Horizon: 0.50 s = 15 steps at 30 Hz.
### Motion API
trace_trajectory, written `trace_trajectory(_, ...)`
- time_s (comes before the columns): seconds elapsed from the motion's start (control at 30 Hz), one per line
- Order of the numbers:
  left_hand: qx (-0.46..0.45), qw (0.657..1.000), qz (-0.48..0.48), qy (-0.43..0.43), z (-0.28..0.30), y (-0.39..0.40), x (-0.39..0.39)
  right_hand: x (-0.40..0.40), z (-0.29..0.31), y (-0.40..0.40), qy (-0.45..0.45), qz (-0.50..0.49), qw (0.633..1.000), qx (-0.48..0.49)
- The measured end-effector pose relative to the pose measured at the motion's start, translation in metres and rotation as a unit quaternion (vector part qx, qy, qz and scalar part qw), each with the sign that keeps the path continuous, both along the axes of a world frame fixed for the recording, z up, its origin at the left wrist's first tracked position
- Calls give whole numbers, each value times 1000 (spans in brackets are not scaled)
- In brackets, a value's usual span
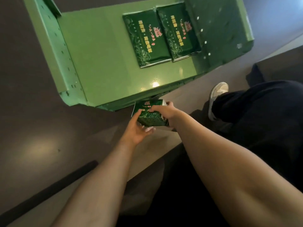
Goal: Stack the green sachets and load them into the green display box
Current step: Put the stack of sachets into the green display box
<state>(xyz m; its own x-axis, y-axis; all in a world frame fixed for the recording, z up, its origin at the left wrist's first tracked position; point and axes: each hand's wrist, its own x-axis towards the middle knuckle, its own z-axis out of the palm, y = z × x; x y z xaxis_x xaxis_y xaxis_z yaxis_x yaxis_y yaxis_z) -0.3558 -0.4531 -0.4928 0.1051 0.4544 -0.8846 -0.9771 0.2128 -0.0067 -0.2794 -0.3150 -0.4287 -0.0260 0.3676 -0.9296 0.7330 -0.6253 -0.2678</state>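
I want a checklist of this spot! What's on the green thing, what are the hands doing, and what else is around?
Surface: green display box, glossy floor with a light glare near its front edge.
Job's things: two sachet piles lie side by side inside the box, toward its right wall; a held stack of sachets sits below the box's front edge.
Clutter: nothing seen.
Hands: left hand cups the held stack from underneath; right hand grips it from the top and right side.
Cables: nothing seen.
Surroundings: grey tabletop; the person's dark trouser leg and a white shoe on the right.
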Motion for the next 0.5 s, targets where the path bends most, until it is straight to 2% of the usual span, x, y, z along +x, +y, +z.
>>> trace_trajectory(0.1, -16, 1000, 16, 19, -7, 9, -15, -6, -21, -16, 36, -143, 989, -27)
trace_trajectory(0.2, -4, 997, 35, 66, -18, 26, -22, -12, -38, -26, 90, -273, 957, -38)
trace_trajectory(0.27, -27, 993, 50, 99, -27, 35, -26, -21, -47, -31, 106, -339, 934, -33)
trace_trajectory(0.33, -50, 990, 34, 126, -31, 44, -33, -32, -56, -31, 115, -370, 921, -46)
trace_trajectory(0.4, -51, 986, -18, 156, -33, 52, -41, -39, -77, -30, 97, -368, 923, -60)
trace_trajectory(0.5, -58, 978, -93, 175, -53, 57, -52, -54, -56, -29, 97, -367, 924, -57)
